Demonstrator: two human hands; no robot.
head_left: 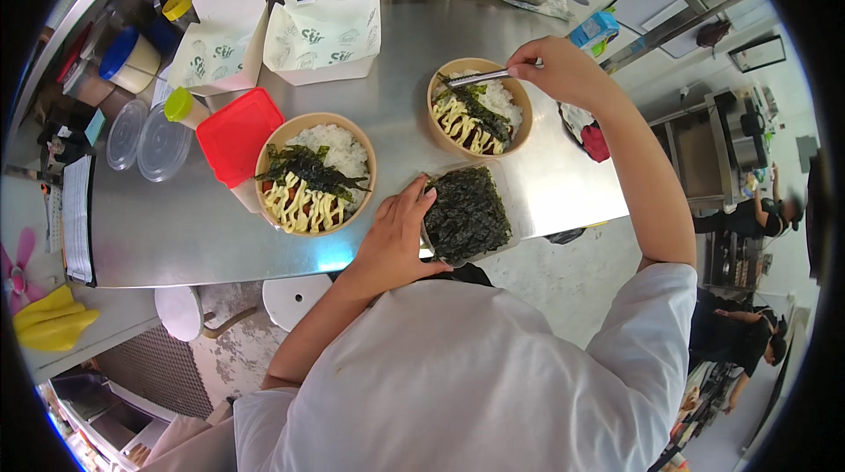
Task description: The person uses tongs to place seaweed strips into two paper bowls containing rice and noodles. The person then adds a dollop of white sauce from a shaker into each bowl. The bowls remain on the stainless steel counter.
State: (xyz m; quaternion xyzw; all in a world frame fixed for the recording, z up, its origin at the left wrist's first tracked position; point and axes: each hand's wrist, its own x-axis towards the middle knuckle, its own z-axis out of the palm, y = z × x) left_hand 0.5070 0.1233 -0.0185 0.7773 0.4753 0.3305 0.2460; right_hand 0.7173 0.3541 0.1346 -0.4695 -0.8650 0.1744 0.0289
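My right hand (561, 72) grips a pair of metal tongs (481, 78), reaching over the right paper bowl (525, 124). The tongs' tips touch or hover just over a strip of dark seaweed (487, 111) on that bowl's white rice, beside pieces striped with pale sauce. With thumb and fingers my left hand (396, 239) steadies a clear tub (513, 234) at the counter's front edge. Shredded seaweed (466, 215) fills the tub. Left of this hand stands a second paper bowl (371, 160), with rice, sauce-striped pieces and seaweed.
Two open takeaway boxes (326, 45) stand at the back left of the steel counter (396, 32). A red lid (238, 133), clear round lids (163, 142), a green-capped bottle (179, 105) and jars (132, 58) crowd the left. Two people (744, 336) are in the background at right.
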